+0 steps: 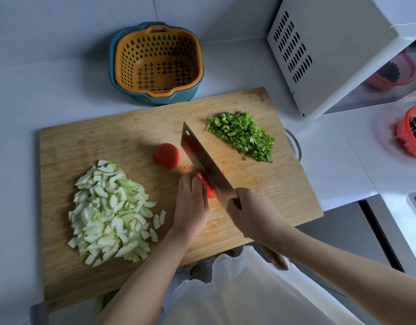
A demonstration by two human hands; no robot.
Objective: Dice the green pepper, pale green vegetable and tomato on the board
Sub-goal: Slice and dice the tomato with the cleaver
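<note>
On the wooden board (136,137), a heap of pale green vegetable slices (113,214) lies at the left and a pile of diced green pepper (242,134) at the upper right. One tomato piece (167,155) sits in the middle. My left hand (191,205) holds down another tomato piece (210,191) with curled fingers; most of it is hidden. My right hand (251,211) grips the handle of a cleaver (202,160), whose blade stands in that tomato right beside my left fingertips.
An orange strainer basket in a blue bowl (155,64) stands behind the board. A white microwave (338,50) sits at the back right, a red basket (411,130) at the far right. The board's front edge overhangs the counter near my body.
</note>
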